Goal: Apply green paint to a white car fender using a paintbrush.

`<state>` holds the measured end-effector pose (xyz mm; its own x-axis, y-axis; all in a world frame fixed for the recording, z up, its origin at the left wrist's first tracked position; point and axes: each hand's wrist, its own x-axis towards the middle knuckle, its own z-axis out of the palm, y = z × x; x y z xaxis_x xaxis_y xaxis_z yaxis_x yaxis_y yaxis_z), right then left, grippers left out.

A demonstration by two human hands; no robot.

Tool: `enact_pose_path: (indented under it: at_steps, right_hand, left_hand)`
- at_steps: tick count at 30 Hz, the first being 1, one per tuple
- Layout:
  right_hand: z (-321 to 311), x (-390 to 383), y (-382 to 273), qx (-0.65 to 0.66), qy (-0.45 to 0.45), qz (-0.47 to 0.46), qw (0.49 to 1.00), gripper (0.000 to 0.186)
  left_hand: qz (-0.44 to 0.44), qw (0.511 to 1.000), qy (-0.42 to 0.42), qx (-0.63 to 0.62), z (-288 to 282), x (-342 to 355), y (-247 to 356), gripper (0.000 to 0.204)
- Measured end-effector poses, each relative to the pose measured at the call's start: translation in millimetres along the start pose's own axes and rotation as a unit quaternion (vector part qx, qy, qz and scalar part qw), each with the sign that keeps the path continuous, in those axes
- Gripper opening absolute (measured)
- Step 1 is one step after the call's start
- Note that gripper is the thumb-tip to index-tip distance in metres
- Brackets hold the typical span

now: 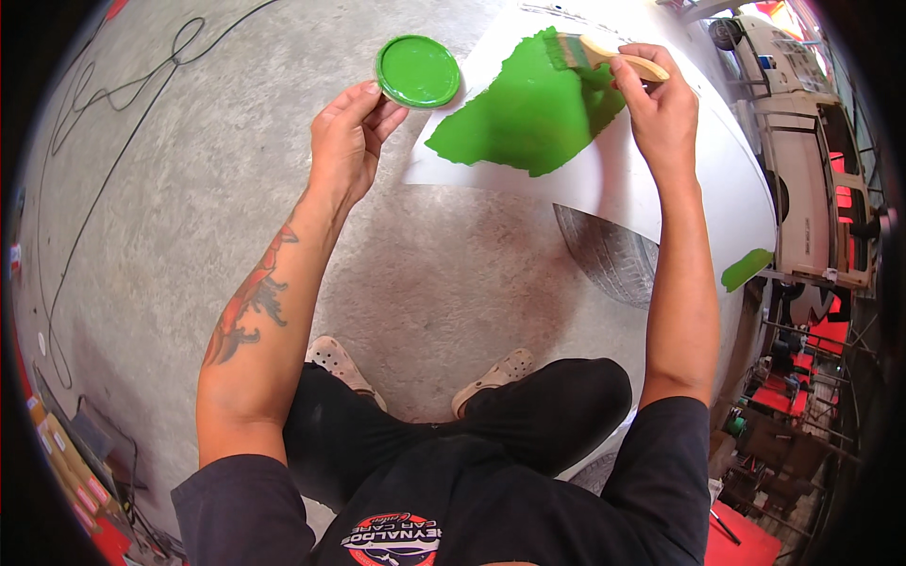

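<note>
My left hand (349, 137) pinches the near edge of a round paint can lid (418, 72), its upper face coated in glossy green paint. In my right hand (656, 108) is a paintbrush (604, 54) with a pale wooden handle and green-stained bristles. The bristles touch the upper part of a green paint patch (533, 118) on a smooth white panel (713, 174). That patch has uneven edges, and part of it is shaded beside my right hand. Farther along the panel's right end is a smaller green patch (747, 270).
A dark tyre (613, 259) shows under the panel's near edge. Long black cable (118, 156) loops over the concrete floor (226, 123) at left. An off-white vehicle (812, 179) stands at right. Cardboard boxes (71, 462) sit at lower left. My clogs (495, 377) are on the floor.
</note>
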<state>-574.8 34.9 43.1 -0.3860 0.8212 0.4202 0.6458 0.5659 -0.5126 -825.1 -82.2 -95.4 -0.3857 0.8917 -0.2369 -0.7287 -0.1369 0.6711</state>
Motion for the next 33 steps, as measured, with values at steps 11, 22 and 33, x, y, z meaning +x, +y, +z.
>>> enact_pose_path:
  at_steps: [11,22,33]
  right_hand:
    - [3.0,-52.5,3.6,-0.135,0.063,-0.201,0.968,0.027]
    - [50.1,-121.4,18.7,-0.205,-0.050,-0.217,0.953,0.028]
    - [53.9,-88.5,20.3,-0.219,-0.005,-0.163,0.962,0.020]
  left_hand:
    - [-0.005,1.000,0.014,0.010,1.2,-0.4,-4.6,0.014]
    - [-0.019,1.000,-0.001,0.021,1.6,-1.5,-7.1,0.017]
    - [-0.011,1.000,0.000,0.011,3.0,-0.3,-6.7,0.012]
